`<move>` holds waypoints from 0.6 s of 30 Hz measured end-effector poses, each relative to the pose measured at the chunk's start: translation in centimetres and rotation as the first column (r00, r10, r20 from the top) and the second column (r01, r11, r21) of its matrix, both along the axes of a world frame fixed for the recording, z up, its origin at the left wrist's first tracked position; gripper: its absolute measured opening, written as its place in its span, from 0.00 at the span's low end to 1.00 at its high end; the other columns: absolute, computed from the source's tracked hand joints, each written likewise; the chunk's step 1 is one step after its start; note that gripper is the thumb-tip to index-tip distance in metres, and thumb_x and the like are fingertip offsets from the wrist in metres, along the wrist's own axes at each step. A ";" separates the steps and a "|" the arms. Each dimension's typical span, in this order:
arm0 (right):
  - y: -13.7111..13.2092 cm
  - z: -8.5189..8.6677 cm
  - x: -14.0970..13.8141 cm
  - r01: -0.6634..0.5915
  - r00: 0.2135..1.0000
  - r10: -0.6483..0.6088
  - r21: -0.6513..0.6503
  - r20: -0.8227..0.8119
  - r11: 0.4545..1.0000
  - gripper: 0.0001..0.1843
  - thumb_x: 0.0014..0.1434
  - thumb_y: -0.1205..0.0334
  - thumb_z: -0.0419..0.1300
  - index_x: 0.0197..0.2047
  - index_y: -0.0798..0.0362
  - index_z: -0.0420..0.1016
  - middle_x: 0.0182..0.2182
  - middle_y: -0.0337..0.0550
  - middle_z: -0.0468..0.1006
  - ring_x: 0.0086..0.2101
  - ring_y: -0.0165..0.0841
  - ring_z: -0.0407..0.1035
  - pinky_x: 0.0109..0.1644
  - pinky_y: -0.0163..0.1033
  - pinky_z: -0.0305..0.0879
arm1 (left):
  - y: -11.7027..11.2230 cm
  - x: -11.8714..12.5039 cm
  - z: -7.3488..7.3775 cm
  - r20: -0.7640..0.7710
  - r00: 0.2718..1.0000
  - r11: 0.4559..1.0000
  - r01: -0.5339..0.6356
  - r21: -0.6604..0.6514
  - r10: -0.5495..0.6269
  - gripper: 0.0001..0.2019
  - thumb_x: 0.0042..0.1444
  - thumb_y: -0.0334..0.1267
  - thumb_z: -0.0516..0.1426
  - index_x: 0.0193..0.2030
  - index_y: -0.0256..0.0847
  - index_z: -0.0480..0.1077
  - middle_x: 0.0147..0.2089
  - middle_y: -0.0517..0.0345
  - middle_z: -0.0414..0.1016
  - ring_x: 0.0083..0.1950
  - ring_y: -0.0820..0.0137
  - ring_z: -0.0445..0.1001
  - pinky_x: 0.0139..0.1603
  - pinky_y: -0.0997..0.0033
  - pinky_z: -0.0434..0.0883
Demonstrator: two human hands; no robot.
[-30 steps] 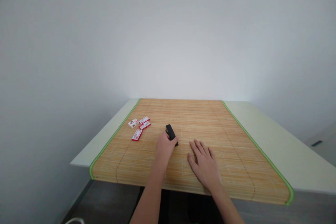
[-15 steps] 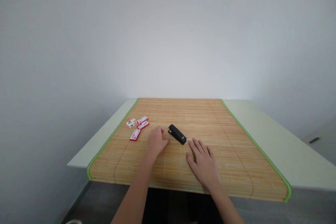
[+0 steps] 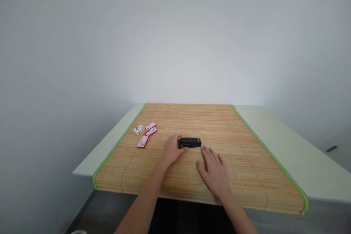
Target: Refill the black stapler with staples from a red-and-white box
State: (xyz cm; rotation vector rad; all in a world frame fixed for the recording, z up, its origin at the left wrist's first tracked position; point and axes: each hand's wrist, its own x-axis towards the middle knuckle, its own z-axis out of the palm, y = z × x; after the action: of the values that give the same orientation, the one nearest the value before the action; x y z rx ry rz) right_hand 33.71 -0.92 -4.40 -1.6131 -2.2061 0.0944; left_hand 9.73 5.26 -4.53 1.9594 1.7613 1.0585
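Note:
A black stapler [image 3: 191, 142] lies nearly crosswise on the bamboo mat [image 3: 192, 120]. My left hand [image 3: 172, 150] grips its left end, with the thumb on the near side and the fingers around the far side. At the stapler's right end, my right hand [image 3: 215, 172] rests flat on the mat, fingers spread and holding nothing. Its index fingertip is very close to the stapler; whether they touch I cannot tell.
Several small red-and-white boxes, one of them the nearest box [image 3: 143, 142], lie on the mat's left side beside a white box [image 3: 139, 129] with dark print. The mat has green edging and covers the middle of a white table [image 3: 109, 142]. Behind stands a wall [image 3: 189, 44].
The stapler has turned from slanting to nearly crosswise. My left hand has moved right and closed on its left end. My right hand has stayed about where it was.

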 end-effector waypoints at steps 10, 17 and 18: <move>1.5 -1.2 1.5 -0.025 0.962 0.018 -0.024 -0.271 0.999 0.33 0.67 0.47 0.53 0.72 0.47 0.61 0.67 0.47 0.67 0.67 0.46 0.60 0.72 0.57 0.52 | -0.7 -1.1 1.2 -0.051 0.994 0.995 0.091 -0.045 -0.093 0.18 0.52 0.47 0.70 0.49 0.51 0.80 0.61 0.57 0.75 0.65 0.57 0.66 0.70 0.55 0.59; 6.9 1.9 0.4 -0.214 0.902 0.216 0.048 -0.375 0.976 0.31 0.60 0.44 0.65 0.63 0.45 0.74 0.68 0.46 0.66 0.69 0.46 0.54 0.72 0.55 0.52 | -0.3 -0.8 0.9 -0.058 0.992 0.993 0.114 -0.016 -0.115 0.19 0.52 0.49 0.70 0.51 0.53 0.80 0.62 0.57 0.74 0.65 0.58 0.67 0.70 0.56 0.59; 7.9 3.0 -0.3 -0.289 0.898 0.283 0.033 -0.337 0.957 0.30 0.59 0.44 0.67 0.62 0.44 0.76 0.67 0.46 0.67 0.69 0.46 0.55 0.71 0.55 0.53 | -0.3 -0.8 0.8 -0.058 0.992 0.994 0.113 -0.015 -0.113 0.19 0.52 0.50 0.70 0.50 0.52 0.81 0.62 0.57 0.74 0.65 0.58 0.67 0.70 0.56 0.59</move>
State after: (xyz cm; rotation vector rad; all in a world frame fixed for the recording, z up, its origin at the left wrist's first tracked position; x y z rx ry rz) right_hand 33.39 6.94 -1.44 -1.1622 -2.1510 0.4433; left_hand 8.93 5.01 -3.68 2.0765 1.6595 0.9605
